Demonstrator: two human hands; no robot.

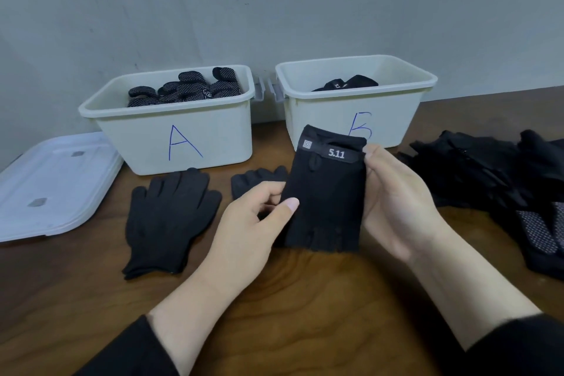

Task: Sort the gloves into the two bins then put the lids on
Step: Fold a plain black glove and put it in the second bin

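A folded black glove point(328, 192) with a "5.11" label is held up in front of me over the table. My left hand point(256, 217) pinches its left edge with thumb and fingers. My right hand point(393, 195) grips its right edge, thumb near the label. Bin A point(183, 143) at the back left holds several dotted black gloves. Bin B point(396, 119) at the back right holds a black glove or two. A plain black glove point(168, 220) lies flat before bin A. Another black glove point(253, 181) lies partly hidden behind the held one.
White lids point(52, 186) are stacked at the left table edge. A pile of black gloves point(494, 174) lies at the right, one with a dotted palm point(537, 232). A grey wall stands right behind the bins. The wooden table point(305, 299) shows bare between my forearms.
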